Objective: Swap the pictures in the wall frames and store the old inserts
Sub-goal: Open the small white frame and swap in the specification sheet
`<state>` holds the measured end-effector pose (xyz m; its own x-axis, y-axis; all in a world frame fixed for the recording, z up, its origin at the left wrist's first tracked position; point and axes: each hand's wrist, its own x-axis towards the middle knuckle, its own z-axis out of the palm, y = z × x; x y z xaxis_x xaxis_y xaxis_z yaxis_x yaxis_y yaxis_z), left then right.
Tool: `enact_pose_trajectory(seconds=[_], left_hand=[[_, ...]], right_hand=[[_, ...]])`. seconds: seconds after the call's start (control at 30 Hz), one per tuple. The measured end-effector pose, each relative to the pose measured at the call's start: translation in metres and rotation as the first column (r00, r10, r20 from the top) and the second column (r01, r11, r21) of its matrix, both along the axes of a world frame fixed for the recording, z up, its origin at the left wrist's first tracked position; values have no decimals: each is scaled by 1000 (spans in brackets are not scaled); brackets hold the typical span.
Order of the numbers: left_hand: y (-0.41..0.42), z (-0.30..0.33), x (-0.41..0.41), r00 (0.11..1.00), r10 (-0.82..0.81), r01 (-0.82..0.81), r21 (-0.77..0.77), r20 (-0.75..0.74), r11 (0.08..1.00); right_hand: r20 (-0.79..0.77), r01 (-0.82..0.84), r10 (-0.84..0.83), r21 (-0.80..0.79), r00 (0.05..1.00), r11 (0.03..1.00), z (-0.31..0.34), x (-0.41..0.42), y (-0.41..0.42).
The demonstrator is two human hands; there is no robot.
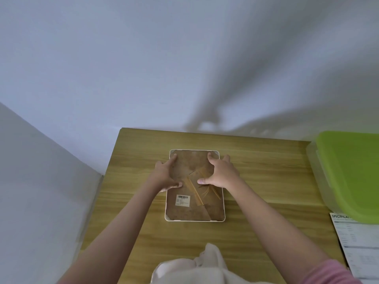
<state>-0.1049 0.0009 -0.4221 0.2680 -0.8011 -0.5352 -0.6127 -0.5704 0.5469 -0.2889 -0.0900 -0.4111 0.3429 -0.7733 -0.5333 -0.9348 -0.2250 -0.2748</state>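
A white picture frame (195, 219) lies face down in the middle of a wooden table (266, 181). Its brown backing board (192, 210) faces up and carries a white barcode label (182, 200) and a folded stand. My left hand (165, 175) rests on the frame's left side, with its fingers stretched toward the top left corner and its thumb on the board. My right hand (220, 173) lies on the right side, with its fingertips near the top right corner and its thumb pressing on the board's middle.
A clear storage box with a green lid (352, 173) stands at the table's right edge. A printed sheet (361, 242) lies in front of it. A white cloth (196, 267) sits at the near edge. The table's far and left sides border grey walls.
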Motion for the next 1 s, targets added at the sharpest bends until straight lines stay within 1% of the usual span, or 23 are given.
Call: enact_pose_trajectory(seconds=[0.1, 0.27, 0.33, 0.4, 0.43, 0.47, 0.53, 0.57, 0.67, 0.73, 0.83, 0.87, 0.93, 1.0], left_hand=[[-7, -2, 3, 1000, -20, 20, 30, 18, 999], [-12, -3, 4, 1000, -2, 2, 34, 3, 999], [-10, -1, 1, 1000, -3, 2, 48, 22, 999], [-7, -1, 0, 1000, -5, 4, 43, 29, 999], [-4, -3, 1, 1000, 16, -16, 20, -8, 1000], [-1, -3, 1, 995, 60, -61, -10, -82, 998], [7, -1, 3, 954, 155, -172, -44, -256, 984], [11, 2, 4, 932, 185, -214, -59, -311, 975], [25, 16, 2, 872, 211, -309, -162, -442, 937], [33, 32, 0, 829, 179, -345, -233, -529, 909], [42, 58, -5, 825, 93, -329, -340, -558, 881], [43, 68, -7, 838, 67, -317, -382, -542, 868], [45, 88, -12, 874, 35, -293, -470, -484, 832], [45, 109, -19, 910, 28, -273, -546, -414, 792]], right_hand=[[6, 12, -13, 3, 1000, 1000, -2, 0, 0], [25, 30, -30, 1, 999, 1000, -3, 1, 1], [80, 76, -76, 8, 994, 997, -5, -1, 3], [191, 164, -171, 52, 967, 985, -8, -6, 8], [248, 203, -216, 78, 944, 976, -9, -10, 10], [297, 234, -255, 104, 920, 967, -11, -13, 13], [382, 286, -329, 168, 863, 943, -14, -19, 18], [420, 304, -360, 195, 833, 932, -17, -22, 21], [549, 331, -399, 224, 734, 917, -19, -30, 30], [634, 326, -377, 202, 676, 924, -11, -37, 34], [711, 304, -308, 137, 633, 943, 12, -46, 35], [714, 307, -292, 113, 637, 945, 22, -48, 35], [681, 340, -265, 25, 683, 940, 44, -49, 35], [682, 363, -183, -130, 708, 923, 70, -48, 38]])
